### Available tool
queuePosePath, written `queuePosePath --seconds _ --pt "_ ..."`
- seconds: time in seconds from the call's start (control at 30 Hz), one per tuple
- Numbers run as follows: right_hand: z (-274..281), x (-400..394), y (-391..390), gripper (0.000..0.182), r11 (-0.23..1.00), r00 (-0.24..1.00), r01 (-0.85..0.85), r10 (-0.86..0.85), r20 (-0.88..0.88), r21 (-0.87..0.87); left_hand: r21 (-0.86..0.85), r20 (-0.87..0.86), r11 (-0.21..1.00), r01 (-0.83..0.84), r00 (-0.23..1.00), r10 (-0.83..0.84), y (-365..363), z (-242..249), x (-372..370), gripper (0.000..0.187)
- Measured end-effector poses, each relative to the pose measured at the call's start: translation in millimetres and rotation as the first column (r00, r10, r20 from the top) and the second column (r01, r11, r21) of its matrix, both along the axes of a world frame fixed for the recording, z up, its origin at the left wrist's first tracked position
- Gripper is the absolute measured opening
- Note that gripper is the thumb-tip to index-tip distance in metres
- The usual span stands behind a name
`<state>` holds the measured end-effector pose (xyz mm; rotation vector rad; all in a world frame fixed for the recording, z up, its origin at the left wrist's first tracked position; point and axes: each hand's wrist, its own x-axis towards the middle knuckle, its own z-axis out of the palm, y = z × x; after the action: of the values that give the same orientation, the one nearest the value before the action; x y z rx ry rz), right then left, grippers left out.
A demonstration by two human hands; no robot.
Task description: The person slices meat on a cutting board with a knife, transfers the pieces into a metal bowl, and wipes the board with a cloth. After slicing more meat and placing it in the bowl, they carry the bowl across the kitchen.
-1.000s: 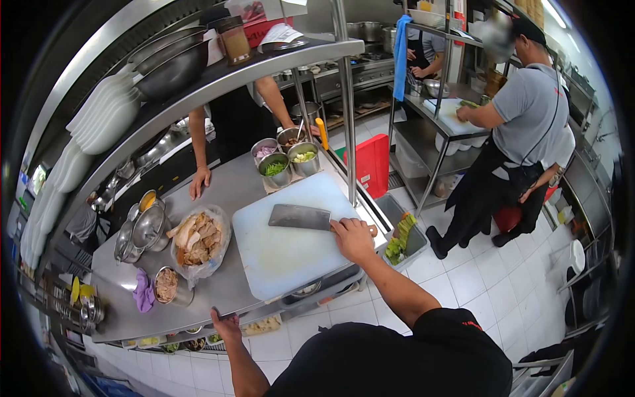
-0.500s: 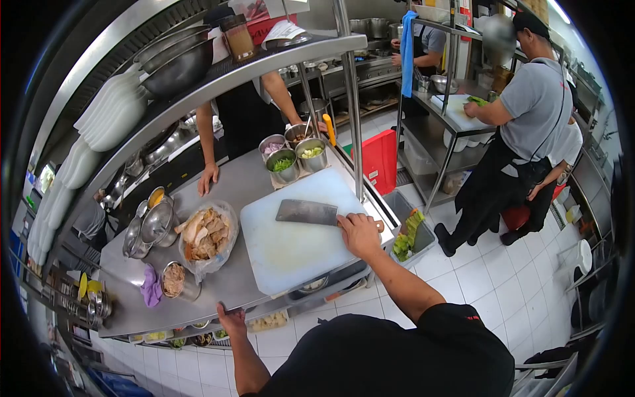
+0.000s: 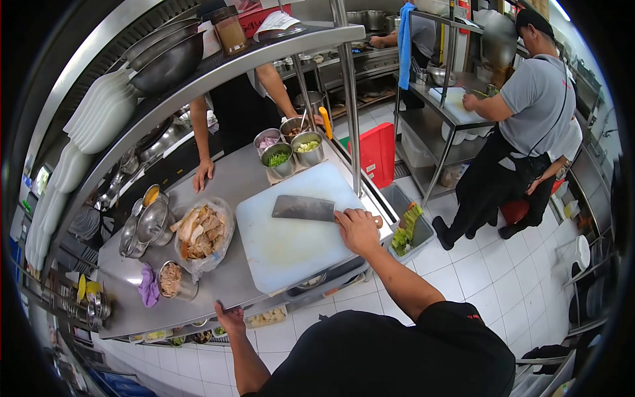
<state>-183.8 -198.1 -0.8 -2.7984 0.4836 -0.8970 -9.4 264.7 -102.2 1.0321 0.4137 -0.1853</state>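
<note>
Cleaver (image 3: 303,208) flat on white cutting board (image 3: 291,231), blade left of right hand (image 3: 358,229), which covers handle. Left hand (image 3: 231,319) open at near counter (image 3: 218,278) edge.

This is a restaurant-style working kitchen. A stainless steel desk (image 3: 218,268) carries a large white cutting board (image 3: 294,231) with a cleaver (image 3: 304,208) on it, metal containers of chopped vegetables (image 3: 279,161), steel bowls (image 3: 153,221) and a plastic bag of meat pieces (image 3: 200,231). Metal shelving above it holds stacked white dishes (image 3: 102,116) and dark bowls (image 3: 172,63). Pots (image 3: 375,21) stand over a cooking range (image 3: 367,63) at the back. Several people share the room, among them a person in a dark cap and apron (image 3: 536,99) at another steel worktop (image 3: 473,116), and the floor (image 3: 476,278) is white tile.
</note>
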Motion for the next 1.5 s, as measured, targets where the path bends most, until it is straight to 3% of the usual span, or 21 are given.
queuePosePath --seconds 0.2,0.27,0.37,0.47,0.57,0.67,0.73,0.83,0.87,0.9,0.93,1.0,1.03,1.13,1.23,1.27,1.4,1.5 --pt "4.3 2.6 1.7 0.042 1.0 1.0 0.007 -0.007 -0.022 0.012 -0.009 -0.022 0.999 -0.037 0.999 0.037 -7.2 9.5 -5.2 0.048" --pt "9.7 5.6 -0.5 0.039 1.0 0.998 0.013 -0.013 -0.056 0.015 -0.015 -0.003 1.0 0.023 1.0 -0.023 0.2 -1.1 0.1 0.048" --pt "7.3 15.7 -11.4 0.036 0.999 0.994 -0.019 0.023 -0.11 0.039 -0.001 0.009 0.998 0.068 0.998 -0.068 5.0 -3.2 0.3 0.048" --pt "-0.6 21.1 -23.9 0.039 0.986 0.983 -0.155 0.16 -0.088 0.055 -0.005 -0.006 0.999 0.045 0.999 -0.045 3.5 -3.9 1.4 0.05" --pt "22.3 18.1 -8.8 0.042 0.969 0.969 -0.168 0.196 -0.151 0.18 -0.013 -0.006 0.997 0.081 0.997 -0.081 10.1 -9.3 3.3 0.054" --pt "52.1 19.9 4.8 0.043 0.922 0.979 -0.033 0.107 -0.172 0.385 -0.033 -0.002 0.995 0.093 0.996 -0.093 5.7 -5.7 1.2 0.056" --pt "47.4 17.8 -2.5 0.04 0.851 0.984 -0.173 0.172 0.048 0.496 -0.038 0.007 0.996 0.08 0.997 -0.079 1.6 4.2 -2.1 0.054" --pt "47.8 18.8 -9.4 0.028 0.818 0.997 -0.004 0.048 -0.062 0.576 -0.042 0.069 0.993 0.114 0.991 -0.111 1.3 2.8 -2.3 0.049" --pt "43.0 24.2 -18.0 0.03 0.826 0.996 0.035 0.019 -0.089 0.563 -0.041 0.044 0.993 0.111 0.993 -0.109 2.9 2.0 -0.5 0.047" --pt "27.8 31.0 -29.9 0.032 0.874 1.0 -0.013 0.012 0.006 0.485 -0.039 0.021 0.993 0.113 0.993 -0.112 5.2 0.6 -0.8 0.045" --pt "35.8 32.9 -29.5 0.035 0.857 0.996 0.092 -0.081 -0.044 0.506 -0.031 0.027 0.995 0.098 0.995 -0.097 5.8 -1.0 -2.6 0.045" --pt "57.0 37.3 -27.7 0.043 0.645 0.972 0.23 -0.117 -0.204 0.729 -0.022 0.053 0.997 0.072 0.996 -0.07 3.2 -0.8 -3.5 0.043" --pt "52.9 39.9 -30.3 0.048 0.637 0.962 0.26 -0.11 -0.249 0.725 0.0 0.019 1.0 0.027 0.999 -0.027 -1.1 5.4 -6.4 0.042" --pt "45.9 61.8 -44.6 0.06 0.576 0.944 0.31 -0.091 -0.317 0.757 -0.003 0.067 0.995 0.1 0.993 -0.1 -2.7 12.5 -8.2 0.041" --pt "55.7 86.1 -33.6 0.066 0.7 0.922 0.307 -0.052 -0.382 0.645 -0.013 -0.013 1.0 -0.008 1.0 0.008 -9.5 12.7 -5.5 0.042" --pt "31.1 96.4 -39.4 0.068 0.835 0.953 0.176 -0.013 -0.302 0.521 0.016 -0.016 1.0 0.007 1.0 -0.006 -3.4 8.7 -10.4 0.043" --pt "56.4 84.5 9.7 0.068 0.822 0.861 0.042 0.259 -0.438 0.567 0.032 0.02 0.998 0.052 0.998 -0.053 0.5 2.6 -0.8 0.044" --pt "29.3 87.7 -7.7 0.068 0.817 0.84 -0.234 0.442 -0.313 0.527 0.029 0.03 0.999 0.013 0.999 -0.014 -10.6 12.3 -7.9 0.044"
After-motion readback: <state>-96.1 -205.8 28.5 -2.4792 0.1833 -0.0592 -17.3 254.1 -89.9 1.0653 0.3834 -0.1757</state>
